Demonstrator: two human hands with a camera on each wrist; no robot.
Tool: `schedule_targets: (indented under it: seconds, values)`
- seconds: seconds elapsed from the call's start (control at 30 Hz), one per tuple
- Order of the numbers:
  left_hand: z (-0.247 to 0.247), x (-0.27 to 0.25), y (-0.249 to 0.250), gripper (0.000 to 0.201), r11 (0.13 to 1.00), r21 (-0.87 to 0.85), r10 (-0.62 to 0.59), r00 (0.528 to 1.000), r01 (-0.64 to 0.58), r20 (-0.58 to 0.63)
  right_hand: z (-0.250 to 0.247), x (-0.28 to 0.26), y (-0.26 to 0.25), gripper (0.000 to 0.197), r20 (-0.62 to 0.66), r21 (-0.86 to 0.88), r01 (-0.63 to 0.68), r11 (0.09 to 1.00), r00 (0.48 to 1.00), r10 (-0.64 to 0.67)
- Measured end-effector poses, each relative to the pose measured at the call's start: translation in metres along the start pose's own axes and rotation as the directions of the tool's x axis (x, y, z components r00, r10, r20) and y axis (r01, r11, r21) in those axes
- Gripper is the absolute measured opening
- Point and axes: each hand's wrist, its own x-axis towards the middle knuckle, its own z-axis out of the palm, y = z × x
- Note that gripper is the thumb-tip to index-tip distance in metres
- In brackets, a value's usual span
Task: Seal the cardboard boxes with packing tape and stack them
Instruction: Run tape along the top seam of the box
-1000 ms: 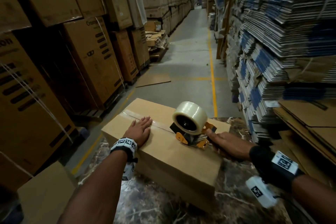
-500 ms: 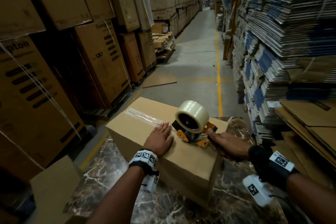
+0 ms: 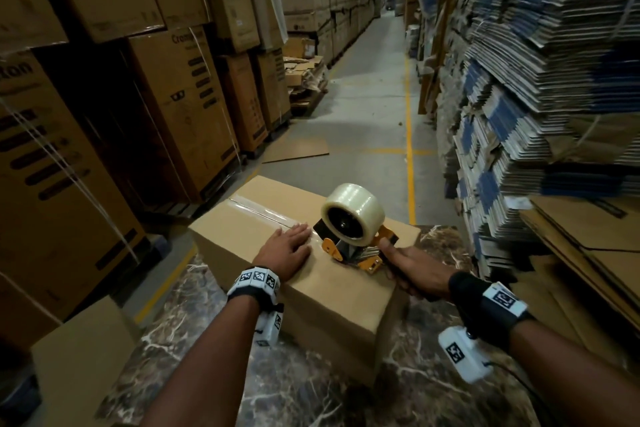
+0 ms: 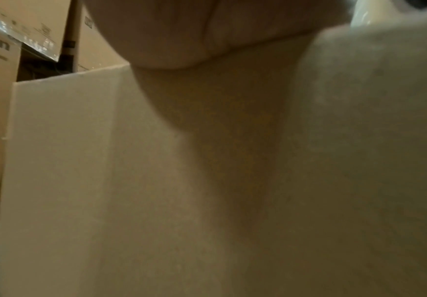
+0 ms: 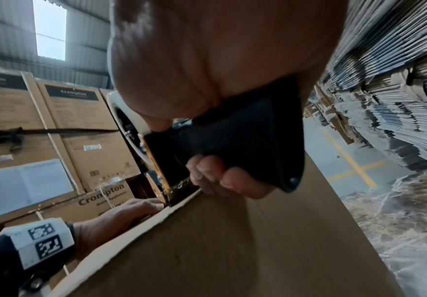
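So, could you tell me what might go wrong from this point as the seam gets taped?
1. The left hand lies flat on the cardboard box right beside the tape dispenser; its fingertips could meet the cutting edge.
2. The right hand has the dispenser near the box's end, so the tape may tear short of the edge and leave the seam partly open.
3. The box sits close to the marble table's far edge and could slide.

We see a dark marble-patterned tabletop (image 3: 311, 388) with pale veins running across it, and on it a plain brown cardboard box (image 3: 332, 291) standing near the far edge. The box's lower side rests flat on the marble. Beyond the tabletop lies the grey concrete floor (image 3: 367, 121), where a flat cardboard sheet (image 3: 298, 150) lies loose.
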Motion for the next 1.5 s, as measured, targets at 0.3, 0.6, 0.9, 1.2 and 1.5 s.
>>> schedule_targets:
  seconds: [0.3, 0.6, 0.9, 1.2, 1.5]
  values:
    - [-0.004, 0.024, -0.018, 0.052, 0.999, 0.032, 0.004, 1.000, -0.004, 0.002, 0.000, 0.027, -0.003, 0.080, -0.045, -0.055, 0.021, 0.998, 0.999, -0.024]
    - [-0.010, 0.018, -0.012, 0.051, 0.999, 0.046, -0.010, 1.000, 0.010, -0.001, -0.025, -0.009, 0.023, 0.075, -0.065, 0.000, -0.008, 1.000, 0.998, 0.008]
    - [-0.006, 0.019, -0.001, 0.055, 0.992, 0.110, -0.065, 0.997, 0.060, 0.035, -0.051, -0.054, 0.054, 0.078, -0.068, 0.102, -0.077, 0.992, 0.994, 0.084]
    - [0.022, -0.012, 0.081, 0.083, 0.988, 0.138, 0.050, 0.991, -0.068, 0.126, -0.046, -0.059, 0.052, 0.085, -0.056, 0.142, -0.065, 0.988, 0.996, 0.073]
    - [0.038, -0.024, 0.118, 0.131, 0.969, 0.194, 0.120, 0.980, -0.151, 0.162, -0.043, -0.065, 0.050, 0.094, -0.073, 0.138, -0.056, 0.989, 0.995, 0.066]
